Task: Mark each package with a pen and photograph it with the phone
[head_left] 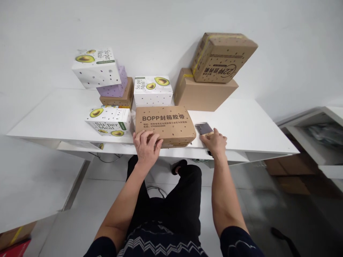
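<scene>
Left hand (146, 146) nearest, fingers (150, 137) spread flat over near edge of brown tape carton (164, 125), not clamped. Right hand (215, 142) resting on small dark device (204, 128) just right of carton, fingers together. Carton at desk (241, 125) near edge: likely to tip off if dragged nearer.

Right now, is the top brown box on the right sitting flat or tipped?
Tipped: the top brown box leans against the wall, one edge on the lower box.
</scene>
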`<state>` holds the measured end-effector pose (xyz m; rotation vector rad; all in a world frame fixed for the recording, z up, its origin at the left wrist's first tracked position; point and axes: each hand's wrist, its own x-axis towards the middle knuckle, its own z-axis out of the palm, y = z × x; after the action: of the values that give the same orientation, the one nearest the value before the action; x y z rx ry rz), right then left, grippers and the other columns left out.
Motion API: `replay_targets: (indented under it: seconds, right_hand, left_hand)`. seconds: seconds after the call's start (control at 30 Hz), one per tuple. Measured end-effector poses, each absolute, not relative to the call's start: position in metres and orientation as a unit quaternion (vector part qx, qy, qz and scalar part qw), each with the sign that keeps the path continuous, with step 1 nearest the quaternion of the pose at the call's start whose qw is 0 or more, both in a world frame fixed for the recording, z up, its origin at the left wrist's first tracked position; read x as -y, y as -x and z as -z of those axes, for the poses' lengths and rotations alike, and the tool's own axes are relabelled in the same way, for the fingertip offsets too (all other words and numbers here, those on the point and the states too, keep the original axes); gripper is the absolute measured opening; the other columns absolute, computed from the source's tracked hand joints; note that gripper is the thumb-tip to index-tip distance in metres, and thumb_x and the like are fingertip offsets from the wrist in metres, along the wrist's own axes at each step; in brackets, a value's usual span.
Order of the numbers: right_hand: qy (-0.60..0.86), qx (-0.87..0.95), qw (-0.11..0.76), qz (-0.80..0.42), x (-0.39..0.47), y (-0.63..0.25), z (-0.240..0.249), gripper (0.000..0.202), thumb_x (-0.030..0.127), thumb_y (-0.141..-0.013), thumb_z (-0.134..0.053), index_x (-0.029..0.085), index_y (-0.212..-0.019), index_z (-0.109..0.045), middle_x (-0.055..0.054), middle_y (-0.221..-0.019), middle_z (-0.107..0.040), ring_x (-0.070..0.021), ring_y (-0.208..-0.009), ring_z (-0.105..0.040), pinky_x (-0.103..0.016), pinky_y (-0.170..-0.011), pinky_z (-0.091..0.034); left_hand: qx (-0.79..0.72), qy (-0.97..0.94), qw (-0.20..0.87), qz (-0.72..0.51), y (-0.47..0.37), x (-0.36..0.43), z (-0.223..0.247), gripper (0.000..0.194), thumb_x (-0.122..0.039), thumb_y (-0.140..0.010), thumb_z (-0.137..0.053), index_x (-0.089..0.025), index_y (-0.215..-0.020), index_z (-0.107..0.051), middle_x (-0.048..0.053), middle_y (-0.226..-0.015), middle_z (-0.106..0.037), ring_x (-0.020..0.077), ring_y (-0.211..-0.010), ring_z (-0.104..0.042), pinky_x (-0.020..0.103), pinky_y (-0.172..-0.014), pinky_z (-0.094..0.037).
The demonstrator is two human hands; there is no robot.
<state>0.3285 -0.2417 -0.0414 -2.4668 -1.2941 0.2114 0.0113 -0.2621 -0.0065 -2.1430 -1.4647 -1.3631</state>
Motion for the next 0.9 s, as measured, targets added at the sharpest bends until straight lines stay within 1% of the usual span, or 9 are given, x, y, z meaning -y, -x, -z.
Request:
replay_targets:
  seconds: [0.07,0.13,0.23,0.3,0.43,0.6,0.7,0.8,0.9]
  right_hand:
    - [0.864,0.414,0.271,-0.092,0.248,-0.326,0.036,0.081,0.049,-0.071,-0.067,0.009,-0.14,-0.05,-0.023,-0.123,-0.063,-0.0383,-0.116,-0.053,-0.051,-0.097,-0.043]
    - [0.82,0.347,0.427,-0.156,0.26,-0.322,0.027,0.074,0.049,-0.069,-0.068,0.013,-0.133,-0.056,-0.016,-0.112,-0.067,-0.03,-0.101,-0.062,-0.045,-0.089,-0.049]
    - [0.635,0.24,0.65,-0.34,0.29,-0.307,0.002,0.061,0.056,-0.07,-0.061,0.017,-0.117,-0.064,-0.008,-0.097,-0.069,-0.0209,-0.078,-0.064,-0.036,-0.07,-0.055]
    - [0.474,0.204,0.723,-0.46,0.314,-0.287,-0.017,0.059,0.059,-0.072,-0.056,0.019,-0.113,-0.066,-0.009,-0.102,-0.07,-0.0222,-0.082,-0.066,-0.036,-0.069,-0.057]
    - [0.286,0.167,0.709,-0.622,0.352,-0.231,-0.039,0.057,0.058,-0.078,-0.053,0.021,-0.119,-0.066,-0.011,-0.109,-0.072,-0.024,-0.085,-0.069,-0.039,-0.068,-0.059]
    - [0.155,0.12,0.55,-0.812,0.36,-0.165,-0.039,0.058,0.059,-0.081,-0.053,0.019,-0.121,-0.064,-0.012,-0.114,-0.072,-0.0248,-0.091,-0.07,-0.041,-0.074,-0.059]
    - [0.141,0.11,0.491,-0.852,0.35,-0.141,-0.042,0.059,0.061,-0.083,-0.048,0.02,-0.124,-0.061,-0.013,-0.12,-0.07,-0.0258,-0.091,-0.07,-0.048,-0.078,-0.058]
    - [0.145,0.108,0.491,-0.852,0.339,-0.13,-0.047,0.059,0.062,-0.084,-0.045,0.022,-0.125,-0.06,-0.013,-0.12,-0.07,-0.0288,-0.096,-0.069,-0.055,-0.082,-0.056]
    - [0.134,0.11,0.501,-0.848,0.333,-0.127,-0.048,0.058,0.06,-0.084,-0.045,0.023,-0.126,-0.06,-0.013,-0.12,-0.069,-0.0311,-0.101,-0.067,-0.057,-0.083,-0.056]
  left_hand:
    - [0.499,0.728,0.111,0.458,-0.011,0.262,0.006,0.017,-0.037,-0.091,-0.062,-0.024,-0.099,-0.07,0.01,-0.111,-0.061,0.0273,-0.117,-0.046,0.05,-0.114,-0.027]
    - [0.496,0.729,0.121,0.457,-0.011,0.263,0.007,0.017,-0.036,-0.091,-0.062,-0.024,-0.099,-0.07,0.01,-0.111,-0.062,0.0272,-0.117,-0.047,0.05,-0.114,-0.027]
    - [0.489,0.727,0.131,0.463,-0.011,0.262,0.007,0.016,-0.036,-0.09,-0.063,-0.024,-0.1,-0.07,0.01,-0.11,-0.062,0.0272,-0.117,-0.046,0.051,-0.114,-0.028]
    - [0.492,0.726,0.126,0.465,-0.012,0.262,0.008,0.016,-0.036,-0.091,-0.063,-0.024,-0.099,-0.07,0.01,-0.111,-0.062,0.0272,-0.117,-0.046,0.051,-0.114,-0.027]
    - [0.495,0.727,0.118,0.461,-0.013,0.262,0.007,0.016,-0.036,-0.09,-0.062,-0.024,-0.098,-0.07,0.01,-0.111,-0.061,0.0274,-0.117,-0.047,0.052,-0.114,-0.027]
    - [0.509,0.725,0.103,0.452,-0.011,0.263,0.009,0.019,-0.036,-0.093,-0.058,-0.025,-0.101,-0.071,0.01,-0.113,-0.062,0.0271,-0.12,-0.046,0.052,-0.117,-0.022]
    - [0.5,0.733,0.097,0.45,-0.008,0.262,0.015,0.025,-0.032,-0.093,-0.053,-0.027,-0.113,-0.068,0.01,-0.115,-0.062,0.0272,-0.123,-0.045,0.052,-0.118,-0.021]
    - [0.5,0.739,0.085,0.444,-0.005,0.262,0.021,0.039,-0.033,-0.09,-0.055,-0.028,-0.128,-0.06,0.011,-0.118,-0.061,0.0282,-0.127,-0.044,0.051,-0.119,-0.021]
    - [0.512,0.733,0.074,0.442,-0.004,0.264,0.024,0.044,-0.031,-0.09,-0.05,-0.032,-0.134,-0.056,0.009,-0.12,-0.06,0.0263,-0.128,-0.043,0.048,-0.122,-0.02]
